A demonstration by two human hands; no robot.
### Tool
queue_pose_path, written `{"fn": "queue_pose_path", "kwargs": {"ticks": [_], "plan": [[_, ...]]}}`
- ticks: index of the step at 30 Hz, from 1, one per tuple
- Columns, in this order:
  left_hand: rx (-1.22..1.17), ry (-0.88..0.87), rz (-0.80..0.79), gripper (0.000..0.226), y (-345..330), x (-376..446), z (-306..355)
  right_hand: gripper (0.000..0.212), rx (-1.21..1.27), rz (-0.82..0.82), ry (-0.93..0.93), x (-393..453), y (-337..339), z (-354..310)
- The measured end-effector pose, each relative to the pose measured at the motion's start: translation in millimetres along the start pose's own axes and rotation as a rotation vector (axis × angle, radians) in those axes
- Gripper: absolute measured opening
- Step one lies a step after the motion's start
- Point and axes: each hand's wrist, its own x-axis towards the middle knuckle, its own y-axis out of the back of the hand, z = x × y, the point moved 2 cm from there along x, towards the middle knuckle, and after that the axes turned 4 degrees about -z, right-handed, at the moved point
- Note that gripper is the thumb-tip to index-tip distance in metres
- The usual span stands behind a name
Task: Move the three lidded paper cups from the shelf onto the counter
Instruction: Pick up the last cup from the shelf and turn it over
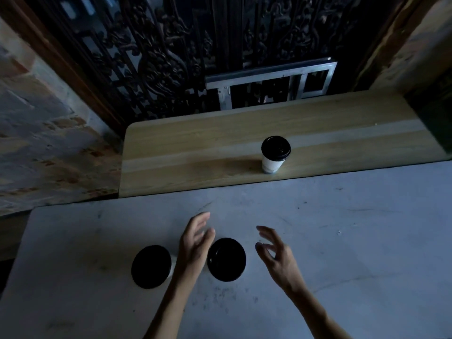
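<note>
While two of the lidded paper cups stood on the pale grey counter (342,241), the third cup (274,154) remained upright on the wooden shelf (195,148) behind it, near the shelf's front edge. That cup had a white paper body and a black domed plastic lid. Seen from above, the left counter cup (151,266) and the middle counter cup (226,259) showed mostly their round black lids, with a sliver of white side on the left one. The left hand (193,245) lay between these two, fingers loosely spread, gripping nothing. The right hand (276,255) hovered just right of the middle cup, fingers curled apart and empty.
</note>
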Motion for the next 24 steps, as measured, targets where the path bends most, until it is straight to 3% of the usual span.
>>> {"fn": "queue_pose_path", "kwargs": {"ticks": [6,11,24], "plan": [[0.228,-0.136,-0.034,0.052,-27,62,26,0.066,-0.182,0.134,0.056,37,51,-4],[0.356,-0.246,-0.094,0.055,-68,114,53,0.075,-0.155,0.23,0.052,81,92,-12],[0.616,-0.327,-0.176,0.067,-151,211,84,0.077,-0.162,0.204,0.092,185,134,0]]}}
